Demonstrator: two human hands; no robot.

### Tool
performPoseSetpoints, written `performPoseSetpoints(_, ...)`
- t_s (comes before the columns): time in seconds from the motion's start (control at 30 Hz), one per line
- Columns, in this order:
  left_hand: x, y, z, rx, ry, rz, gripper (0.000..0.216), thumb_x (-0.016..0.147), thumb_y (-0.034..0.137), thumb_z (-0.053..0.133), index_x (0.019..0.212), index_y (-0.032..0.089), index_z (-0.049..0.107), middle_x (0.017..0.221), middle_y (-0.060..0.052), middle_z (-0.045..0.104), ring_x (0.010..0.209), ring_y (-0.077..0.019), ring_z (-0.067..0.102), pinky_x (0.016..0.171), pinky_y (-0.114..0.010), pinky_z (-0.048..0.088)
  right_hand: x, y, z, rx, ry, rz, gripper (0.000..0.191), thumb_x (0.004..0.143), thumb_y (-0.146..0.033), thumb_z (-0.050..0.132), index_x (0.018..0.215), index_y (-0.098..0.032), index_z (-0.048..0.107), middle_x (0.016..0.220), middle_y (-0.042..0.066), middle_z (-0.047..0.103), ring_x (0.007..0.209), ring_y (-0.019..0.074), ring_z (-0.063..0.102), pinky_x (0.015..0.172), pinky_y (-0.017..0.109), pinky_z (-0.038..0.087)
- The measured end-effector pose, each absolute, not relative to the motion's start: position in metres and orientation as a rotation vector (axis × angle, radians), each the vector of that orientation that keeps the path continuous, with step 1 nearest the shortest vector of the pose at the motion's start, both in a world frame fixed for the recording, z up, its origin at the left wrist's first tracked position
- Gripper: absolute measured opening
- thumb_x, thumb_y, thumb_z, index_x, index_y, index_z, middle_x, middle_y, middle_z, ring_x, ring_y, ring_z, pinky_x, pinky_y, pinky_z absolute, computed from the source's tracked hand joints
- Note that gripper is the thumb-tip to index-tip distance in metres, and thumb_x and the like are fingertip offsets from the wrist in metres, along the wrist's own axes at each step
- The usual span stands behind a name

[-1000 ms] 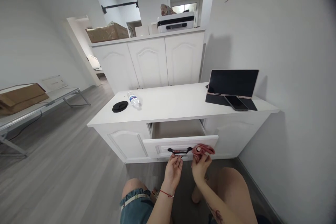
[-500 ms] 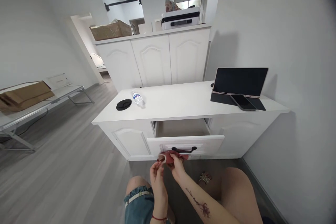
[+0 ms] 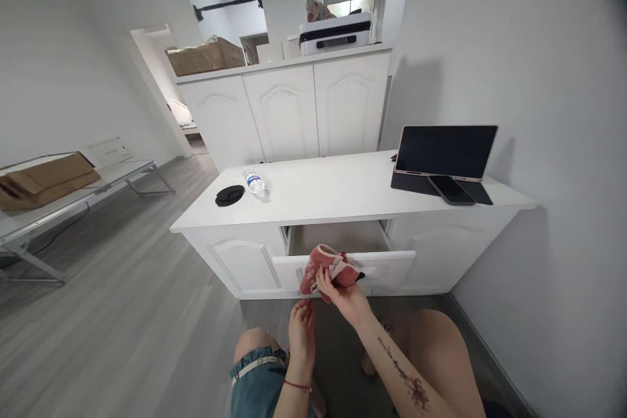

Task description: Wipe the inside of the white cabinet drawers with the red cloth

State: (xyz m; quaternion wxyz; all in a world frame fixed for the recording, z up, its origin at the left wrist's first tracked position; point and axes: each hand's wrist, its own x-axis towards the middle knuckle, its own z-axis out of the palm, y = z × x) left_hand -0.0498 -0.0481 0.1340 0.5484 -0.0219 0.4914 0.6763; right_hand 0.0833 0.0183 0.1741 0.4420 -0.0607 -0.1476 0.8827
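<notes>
My right hand is closed on a small red and white piece of fabric, raised in front of the open drawer of a low white cabinet. Just below it my left hand hangs with its fingers loosely together, touching nothing. The fabric hides most of the drawer's black handle. Inside, the drawer shows only its bare bottom.
On the cabinet top lie a water bottle, a black round lid, a tablet on a stand and a phone. A tall white cupboard stands behind. A folding table with cardboard stands at left. My bare knees are in front.
My right hand carried the fabric from the drawer's right side down to the left, then lifted it up over the drawer front. My left hand dropped away from it.
</notes>
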Motion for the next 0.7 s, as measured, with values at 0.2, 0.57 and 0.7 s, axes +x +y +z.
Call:
performPoseSetpoints(0.2,-0.014,-0.009,0.157,-0.038,1.016,1.37,0.017,0.077,0.007,0.059,0.081,0.018,0.071,0.083,-0.01,0.074,0.072,-0.0166,0.068,0.068,-0.027,0.053,0.125,0.012,0.18,-0.142,-0.207,2.22,0.033,0.088,-0.003,0.055,0.121,-0.009,0.055,0.122,0.009,0.057,0.12,0.0051,0.061,0.1,0.013,0.05)
performPoseSetpoints(0.57,0.004,0.002,0.155,-0.072,0.951,1.381,0.013,0.076,0.006,0.064,0.07,0.018,0.063,0.067,-0.002,0.067,0.061,-0.0129,0.062,0.068,-0.027,0.051,0.219,0.02,0.174,-0.401,-0.647,1.847,0.021,0.091,-0.017,0.055,0.107,-0.016,0.069,0.118,0.012,0.064,0.119,0.0159,0.064,0.106,0.036,0.053)
performPoseSetpoints(0.7,0.006,0.002,0.152,-0.047,0.951,1.405,0.014,0.077,0.007,0.072,0.072,0.017,0.064,0.071,-0.003,0.07,0.063,-0.0118,0.064,0.071,-0.026,0.05,0.253,0.02,0.17,-0.499,-0.808,1.653,0.025,0.093,-0.023,0.052,0.107,-0.014,0.071,0.115,0.013,0.065,0.114,0.0156,0.066,0.111,0.038,0.048)
